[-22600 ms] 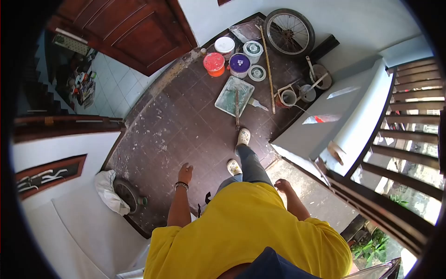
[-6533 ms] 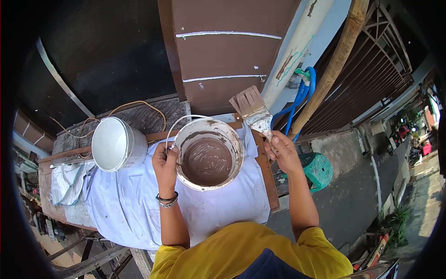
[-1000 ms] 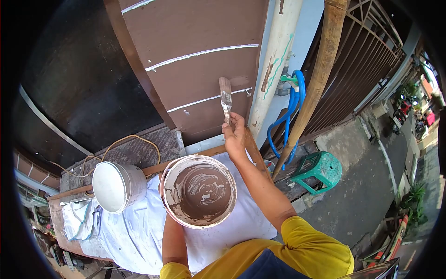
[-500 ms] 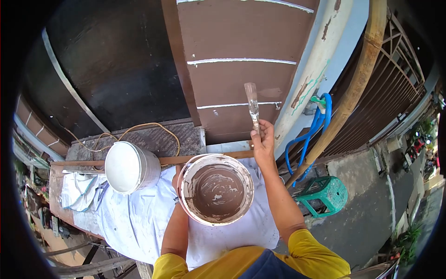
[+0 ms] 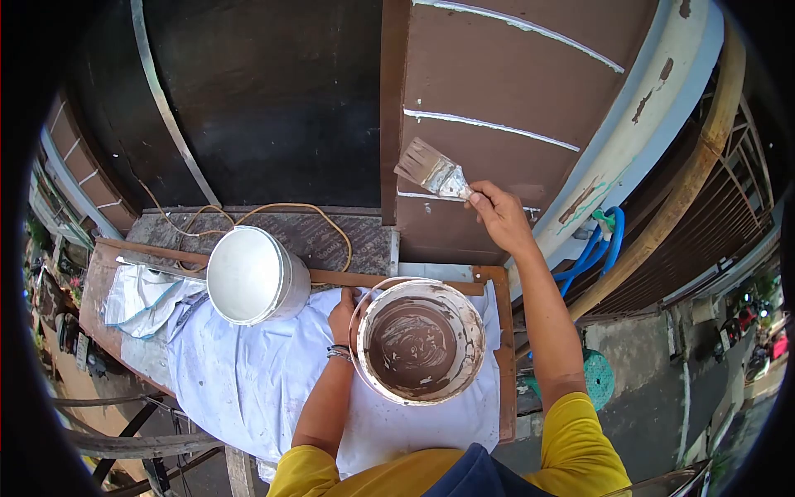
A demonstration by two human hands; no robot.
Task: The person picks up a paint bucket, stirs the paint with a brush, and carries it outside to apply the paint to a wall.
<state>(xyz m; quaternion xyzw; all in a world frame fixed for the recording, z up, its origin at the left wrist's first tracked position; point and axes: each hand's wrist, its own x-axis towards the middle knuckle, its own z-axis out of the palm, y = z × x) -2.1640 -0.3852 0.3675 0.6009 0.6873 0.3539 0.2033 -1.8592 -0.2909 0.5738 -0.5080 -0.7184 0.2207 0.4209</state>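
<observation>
My right hand (image 5: 499, 217) is closed round the handle of a paintbrush (image 5: 436, 170). Its wide bristles, coated in brown paint, point up and left in front of the brown wall panel (image 5: 497, 79). White smears cover the brush's ferrule. My left hand (image 5: 341, 319) is closed at the left side of a white paint bucket (image 5: 476, 331), beside its wire handle; some of its fingers are hidden. Brown paint (image 5: 411, 344) with pale streaks lies in the bucket. A second white bucket (image 5: 248, 277) stands to the left of my left hand.
A white cloth (image 5: 240, 373) covers much of the wooden platform (image 5: 507, 373) under the buckets. Behind lies a yellow cord (image 5: 339, 228). On the right are a pale pipe (image 5: 638, 124), a bamboo pole (image 5: 662, 240), a blue hose (image 5: 590, 248) and a green stool (image 5: 598, 381).
The brush has turned from nearly upright and edge-on to slanting left with its broad face showing. The view has shifted, so the buckets and wall appear further right.
</observation>
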